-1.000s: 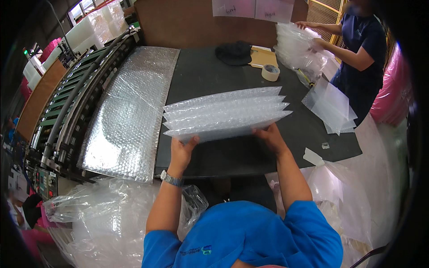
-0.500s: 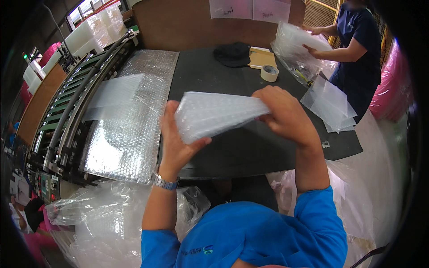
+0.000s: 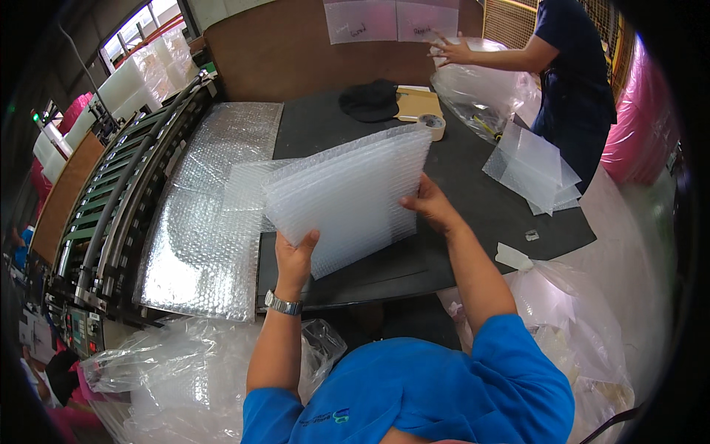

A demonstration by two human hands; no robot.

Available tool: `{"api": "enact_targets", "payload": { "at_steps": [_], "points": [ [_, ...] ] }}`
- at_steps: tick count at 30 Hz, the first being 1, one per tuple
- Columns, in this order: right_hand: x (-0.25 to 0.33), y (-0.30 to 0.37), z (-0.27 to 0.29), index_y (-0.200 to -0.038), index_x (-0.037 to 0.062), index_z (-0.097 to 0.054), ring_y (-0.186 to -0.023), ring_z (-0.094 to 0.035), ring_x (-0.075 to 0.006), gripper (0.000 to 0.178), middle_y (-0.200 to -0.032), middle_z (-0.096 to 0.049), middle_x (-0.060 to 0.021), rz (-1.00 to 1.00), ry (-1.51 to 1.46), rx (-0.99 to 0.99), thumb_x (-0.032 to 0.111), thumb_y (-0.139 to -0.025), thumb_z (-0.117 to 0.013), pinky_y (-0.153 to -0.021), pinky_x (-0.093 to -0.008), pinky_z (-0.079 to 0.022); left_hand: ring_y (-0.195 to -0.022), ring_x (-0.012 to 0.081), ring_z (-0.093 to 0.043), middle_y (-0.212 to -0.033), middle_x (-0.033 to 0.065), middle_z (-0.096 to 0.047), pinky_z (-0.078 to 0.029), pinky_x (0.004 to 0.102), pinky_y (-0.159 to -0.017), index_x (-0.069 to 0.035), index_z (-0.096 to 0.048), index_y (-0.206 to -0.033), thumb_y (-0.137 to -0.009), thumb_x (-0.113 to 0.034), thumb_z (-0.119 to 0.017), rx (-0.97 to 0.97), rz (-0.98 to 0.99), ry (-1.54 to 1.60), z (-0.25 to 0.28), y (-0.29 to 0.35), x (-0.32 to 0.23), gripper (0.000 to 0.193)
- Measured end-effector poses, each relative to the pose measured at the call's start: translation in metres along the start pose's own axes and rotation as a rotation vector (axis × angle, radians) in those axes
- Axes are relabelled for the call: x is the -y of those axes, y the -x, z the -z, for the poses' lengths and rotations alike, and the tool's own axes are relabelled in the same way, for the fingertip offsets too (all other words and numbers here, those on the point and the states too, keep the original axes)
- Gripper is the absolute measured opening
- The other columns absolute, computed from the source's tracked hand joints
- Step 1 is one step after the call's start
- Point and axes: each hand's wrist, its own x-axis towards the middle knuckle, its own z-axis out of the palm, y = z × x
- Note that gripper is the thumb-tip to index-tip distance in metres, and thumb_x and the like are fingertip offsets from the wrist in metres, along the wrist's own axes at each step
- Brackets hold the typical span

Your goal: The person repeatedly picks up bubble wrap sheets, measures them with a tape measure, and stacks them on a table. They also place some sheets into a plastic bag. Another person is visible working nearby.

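Note:
Between my hands, tilted above the dark table (image 3: 347, 290), is a stack of translucent bubble-wrap bags (image 3: 359, 200). My left hand (image 3: 294, 259) grips its lower left edge, thumb on the near face and fingers hidden behind. On the right edge, my right hand (image 3: 433, 207) pinches the stack with the thumb in front. A loose bubble-wrap piece (image 3: 245, 185) lies partly behind the stack, across the edge of the bubble-wrap sheet (image 3: 196, 244) on the left.
A roller conveyor (image 3: 122, 192) runs along the left. Tape (image 3: 431, 127), a black cap (image 3: 370, 101) and a clipboard (image 3: 416, 103) lie at the back. Loose bubble-wrap bags (image 3: 529, 166) rest at right, near a co-worker (image 3: 573, 81). Plastic bags (image 3: 192, 377) bulge below the table.
The stack has swung from nearly edge-on to a broad upright face. The loose piece on the left has shifted right toward the dark table. The co-worker's hand has lifted off the plastic bundle.

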Motion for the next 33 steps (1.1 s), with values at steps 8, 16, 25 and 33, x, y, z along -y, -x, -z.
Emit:
{"api": "enact_targets", "payload": {
  "at_steps": [8,16,25,33],
  "points": [
    [-0.012,0.004,-0.009,-0.123,0.0063,-0.040,-0.111,-0.043,-0.0189,0.059,-0.116,-0.050,-0.0083,-0.008,0.083,-0.112,0.022,-0.074,-0.069,-0.094,-0.0329,-0.033,-0.098,0.0171,-0.048,-0.109,0.0106,-0.051,-0.039,0.0305,-0.083,0.001,-0.041,-0.114,-0.076,-0.026,-0.067,0.055,-0.017,-0.138,0.007,0.009,0.020,0.054],
    [0.011,0.024,0.016,-0.125,0.0083,-0.034,-0.091,-0.049,-0.0132,0.053,-0.104,-0.050,-0.0064,0.004,-0.055,-0.363,0.030,-0.083,-0.058,-0.077,-0.0266,-0.040,-0.106,0.0284,-0.047,-0.120,0.0169,-0.045,-0.039,0.0398,-0.091,0.003,-0.033,-0.124,-0.086,-0.026,-0.051,-0.277,0.486,0.526,0.007,-0.007,0.001,0.050],
    [-0.011,0.056,0.014,-0.118,0.0093,-0.041,-0.085,-0.051,-0.0129,0.041,-0.096,-0.052,-0.0045,-0.145,-0.107,-0.277,0.032,-0.086,-0.052,-0.073,-0.0271,-0.042,-0.112,0.0334,-0.043,-0.127,0.0185,-0.039,-0.036,0.0462,-0.094,0.002,-0.031,-0.126,-0.091,-0.031,-0.039,-0.290,0.637,0.784,0.007,-0.011,0.000,0.049],
    [-0.006,0.059,-0.004,-0.123,0.0081,-0.037,-0.092,-0.050,-0.0157,0.055,-0.103,-0.051,-0.0063,-0.217,-0.235,-0.127,0.036,-0.081,-0.058,-0.077,-0.0293,-0.043,-0.110,0.0326,-0.044,-0.125,0.0189,-0.041,-0.038,0.0452,-0.093,0.002,-0.031,-0.126,-0.091,-0.030,-0.039,-0.296,0.667,0.725,-0.009,-0.008,-0.012,0.048]
  ]
}}
